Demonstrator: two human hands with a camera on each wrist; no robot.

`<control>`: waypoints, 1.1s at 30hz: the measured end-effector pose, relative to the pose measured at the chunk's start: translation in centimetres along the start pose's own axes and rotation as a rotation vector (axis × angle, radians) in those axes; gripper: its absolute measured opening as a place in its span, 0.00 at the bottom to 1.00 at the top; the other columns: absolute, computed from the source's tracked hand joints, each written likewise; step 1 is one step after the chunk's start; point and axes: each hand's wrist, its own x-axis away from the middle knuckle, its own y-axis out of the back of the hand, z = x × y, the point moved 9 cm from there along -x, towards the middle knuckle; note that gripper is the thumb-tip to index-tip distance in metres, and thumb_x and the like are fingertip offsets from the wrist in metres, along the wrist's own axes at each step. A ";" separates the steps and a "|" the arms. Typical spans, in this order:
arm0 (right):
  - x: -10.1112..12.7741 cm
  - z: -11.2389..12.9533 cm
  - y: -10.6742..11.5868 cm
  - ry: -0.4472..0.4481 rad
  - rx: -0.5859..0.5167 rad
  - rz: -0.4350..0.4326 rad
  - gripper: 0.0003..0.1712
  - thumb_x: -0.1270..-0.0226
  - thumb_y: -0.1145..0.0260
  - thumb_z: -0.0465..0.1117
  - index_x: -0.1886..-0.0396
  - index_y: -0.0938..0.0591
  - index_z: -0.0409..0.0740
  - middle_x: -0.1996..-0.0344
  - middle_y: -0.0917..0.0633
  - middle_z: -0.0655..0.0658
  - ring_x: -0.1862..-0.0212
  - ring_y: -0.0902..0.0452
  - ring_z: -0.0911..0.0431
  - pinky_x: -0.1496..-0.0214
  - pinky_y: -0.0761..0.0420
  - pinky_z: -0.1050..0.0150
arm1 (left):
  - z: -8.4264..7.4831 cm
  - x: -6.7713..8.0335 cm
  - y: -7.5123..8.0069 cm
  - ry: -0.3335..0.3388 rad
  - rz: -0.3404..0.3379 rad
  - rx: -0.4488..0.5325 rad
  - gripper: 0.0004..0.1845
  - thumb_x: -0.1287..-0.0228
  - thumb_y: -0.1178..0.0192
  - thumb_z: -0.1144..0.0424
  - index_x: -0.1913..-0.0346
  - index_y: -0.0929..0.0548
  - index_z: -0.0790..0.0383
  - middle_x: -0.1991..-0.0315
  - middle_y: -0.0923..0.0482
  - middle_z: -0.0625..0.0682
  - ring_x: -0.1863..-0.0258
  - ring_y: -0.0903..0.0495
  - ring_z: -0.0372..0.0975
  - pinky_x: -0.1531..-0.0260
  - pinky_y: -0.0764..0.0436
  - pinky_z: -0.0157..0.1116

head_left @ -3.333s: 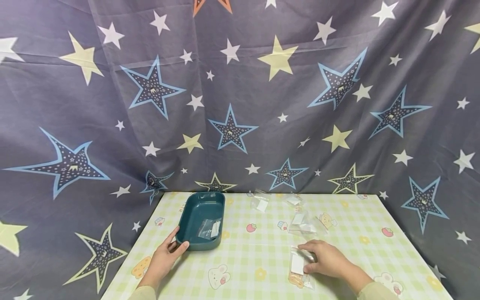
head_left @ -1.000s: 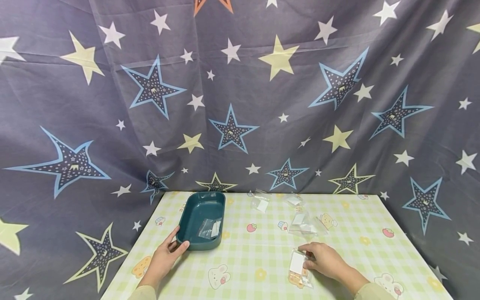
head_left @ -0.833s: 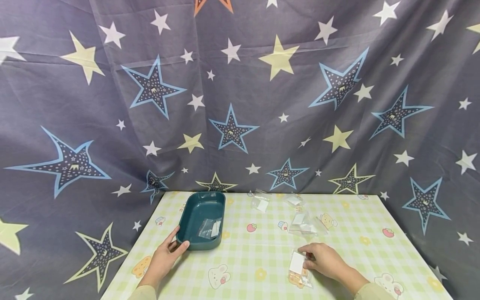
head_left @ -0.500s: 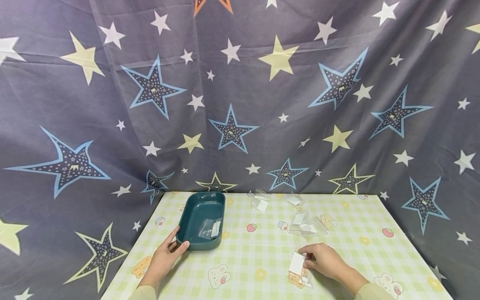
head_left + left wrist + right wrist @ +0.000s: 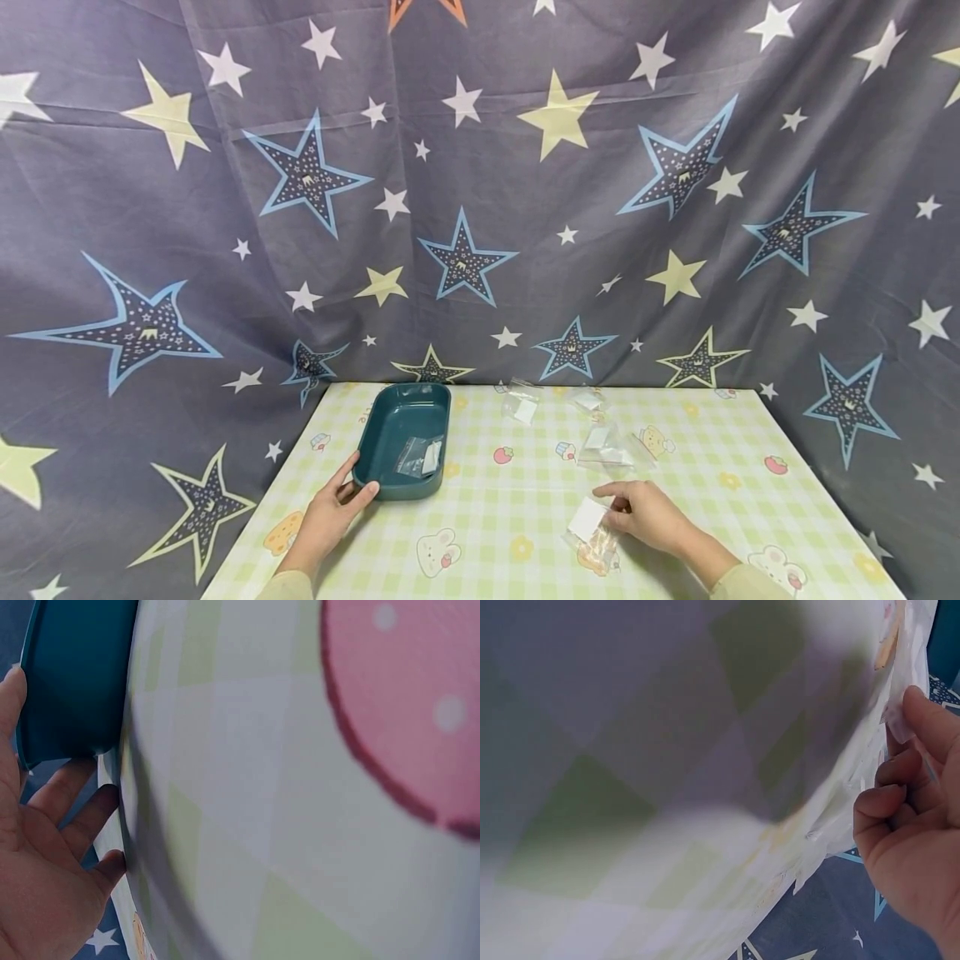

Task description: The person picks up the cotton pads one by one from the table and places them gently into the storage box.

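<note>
My left hand (image 5: 330, 518) grips the near left corner of a dark teal tray (image 5: 367, 437). In the left wrist view, its thumb lies at the rim and its other fingers spread by the tray's lower edge. Inside the tray lies a small clear zip bag (image 5: 412, 457) with a white label. With thumb and forefinger, my right hand (image 5: 648, 517) pinches another clear zip bag (image 5: 587, 520) by its side. This bag has a white label and hangs close over the cloth. In the right wrist view, the other fingers curl in below the pinch.
More clear bags with white slips lie on the green checked tablecloth (image 5: 510, 517): one bag (image 5: 522, 404) at the back middle, another bag (image 5: 588, 400) to its right, and a bag pile (image 5: 611, 448) beyond my right hand. A star-patterned curtain (image 5: 480, 333) stands behind the table.
The bag in my right hand has shifted slightly left and turned, its label now slanting. My left hand and the tray have stayed in place.
</note>
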 end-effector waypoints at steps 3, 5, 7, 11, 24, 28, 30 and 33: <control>-0.2 0.0 0.2 0.001 -0.054 -0.017 0.23 0.33 0.24 0.37 0.39 0.13 0.36 0.71 0.12 0.56 0.73 0.26 0.71 0.71 0.22 0.72 | 0.1 0.0 -0.1 0.006 0.000 -0.001 0.53 0.31 0.34 0.30 0.12 0.47 0.41 0.21 0.34 0.71 0.22 0.30 0.60 0.30 0.19 0.54; -0.2 -0.1 0.4 0.000 -0.079 -0.026 0.23 0.32 0.24 0.37 0.38 0.13 0.36 0.71 0.12 0.55 0.72 0.25 0.71 0.71 0.21 0.72 | 0.2 0.0 -0.1 0.007 0.001 -0.001 0.53 0.31 0.35 0.31 0.12 0.47 0.41 0.21 0.35 0.71 0.22 0.30 0.60 0.30 0.19 0.54; -0.3 -0.1 0.5 -0.008 -0.098 -0.033 0.24 0.31 0.24 0.38 0.38 0.14 0.35 0.70 0.11 0.53 0.71 0.24 0.71 0.70 0.20 0.72 | 0.2 0.0 -0.1 0.007 0.002 0.002 0.53 0.31 0.35 0.30 0.12 0.47 0.40 0.21 0.35 0.71 0.22 0.30 0.60 0.30 0.19 0.54; -0.4 -0.2 0.8 -0.035 -0.127 -0.041 0.24 0.29 0.25 0.40 0.37 0.13 0.36 0.69 0.10 0.52 0.72 0.24 0.70 0.71 0.21 0.71 | 0.2 0.0 -0.1 0.004 0.001 0.000 0.53 0.32 0.35 0.29 0.12 0.47 0.40 0.21 0.34 0.71 0.22 0.30 0.60 0.30 0.19 0.54; -0.6 -0.7 2.2 -0.122 -0.202 -0.128 0.19 0.28 0.26 0.40 0.40 0.11 0.41 0.69 0.13 0.50 0.73 0.28 0.68 0.72 0.23 0.72 | 0.2 -0.1 0.0 0.012 0.002 -0.006 0.53 0.32 0.35 0.29 0.12 0.48 0.40 0.22 0.33 0.70 0.22 0.30 0.60 0.30 0.20 0.55; -0.7 -0.7 2.8 -0.143 -0.231 -0.135 0.21 0.26 0.27 0.40 0.38 0.12 0.39 0.72 0.13 0.50 0.71 0.24 0.67 0.69 0.19 0.71 | 0.2 -0.3 0.0 0.013 0.000 -0.005 0.53 0.31 0.35 0.30 0.12 0.48 0.40 0.22 0.33 0.70 0.22 0.29 0.60 0.30 0.20 0.55; -0.7 -0.8 3.1 -0.157 -0.248 -0.137 0.21 0.26 0.27 0.40 0.37 0.13 0.39 0.70 0.12 0.49 0.69 0.22 0.67 0.67 0.18 0.71 | 0.2 -0.3 0.0 0.013 -0.002 -0.008 0.53 0.31 0.35 0.30 0.12 0.48 0.40 0.22 0.32 0.70 0.22 0.29 0.59 0.29 0.20 0.55; -0.9 -0.9 3.8 -0.179 -0.263 -0.152 0.22 0.27 0.27 0.41 0.36 0.13 0.39 0.67 0.11 0.49 0.68 0.22 0.65 0.65 0.17 0.71 | 0.2 -0.4 0.0 0.013 -0.005 -0.009 0.52 0.31 0.35 0.31 0.12 0.47 0.40 0.22 0.32 0.69 0.22 0.29 0.59 0.29 0.20 0.55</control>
